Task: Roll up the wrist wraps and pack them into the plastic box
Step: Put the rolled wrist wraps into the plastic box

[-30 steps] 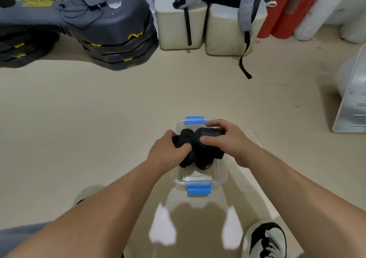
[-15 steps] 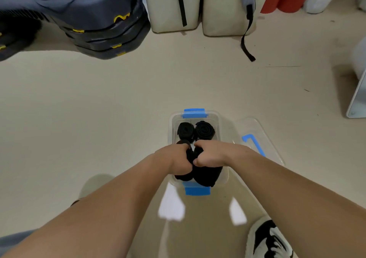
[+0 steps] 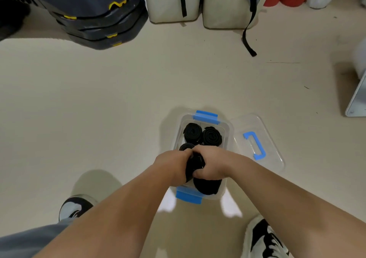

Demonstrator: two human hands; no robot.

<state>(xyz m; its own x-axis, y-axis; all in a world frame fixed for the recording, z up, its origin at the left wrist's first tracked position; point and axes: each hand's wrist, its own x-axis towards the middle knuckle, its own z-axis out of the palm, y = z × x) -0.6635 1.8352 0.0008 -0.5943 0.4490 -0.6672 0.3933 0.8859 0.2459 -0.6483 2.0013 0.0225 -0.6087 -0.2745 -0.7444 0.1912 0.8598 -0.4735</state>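
Note:
A clear plastic box (image 3: 226, 127) with blue clips stands on the floor in front of me. Two rolled black wrist wraps (image 3: 212, 136) stand on end in its far half, and a third roll (image 3: 185, 146) peeks out just beyond my knuckles. My left hand (image 3: 172, 165) and my right hand (image 3: 210, 164) meet over the near half of the box, both gripping a black rolled wrap (image 3: 194, 164) between them. Another black roll (image 3: 207, 186) lies under my right hand at the near end.
The box's clear lid (image 3: 257, 139) with a blue handle lies on the floor right of the box. My shoes (image 3: 264, 240) flank the box. Stacked dark step platforms (image 3: 95, 20) and cream blocks (image 3: 172, 0) stand at the back; a white object (image 3: 356, 99) at right.
My hands moved from the far half of the box to its near half, leaving two rolled wraps standing in the far half. They now grip another roll there.

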